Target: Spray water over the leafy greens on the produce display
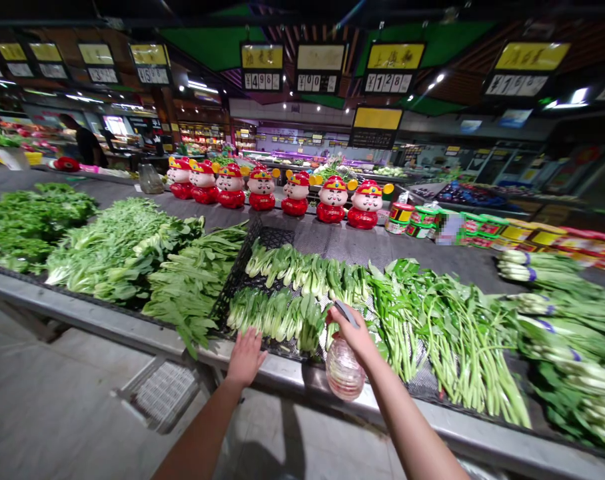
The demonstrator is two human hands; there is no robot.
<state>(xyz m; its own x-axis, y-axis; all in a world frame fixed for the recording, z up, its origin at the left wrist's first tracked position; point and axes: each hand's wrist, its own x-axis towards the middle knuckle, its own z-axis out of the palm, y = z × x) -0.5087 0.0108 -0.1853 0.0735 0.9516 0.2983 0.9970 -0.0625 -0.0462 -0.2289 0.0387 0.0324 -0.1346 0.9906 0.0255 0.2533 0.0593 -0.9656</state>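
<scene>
My left hand point(246, 358) is open, fingers spread, at the steel front edge of the produce table point(132, 320), just below a bunch of bok choy point(277, 315) lying on a black plastic crate point(242, 280). My right hand point(350, 335) grips the grey head of a clear plastic spray bottle point(345, 370) that holds a little liquid. The bottle hangs over the table edge, and my hand is above long-stemmed leafy greens point(432, 333).
Leafy greens are heaped to the left, and bundled scallion-like vegetables point(557, 333) lie to the right. Red-and-gold figurines point(297, 193) stand in a row behind the vegetables, beside stacked packaged goods. A person point(82, 140) stands at the far left. Price signs hang overhead.
</scene>
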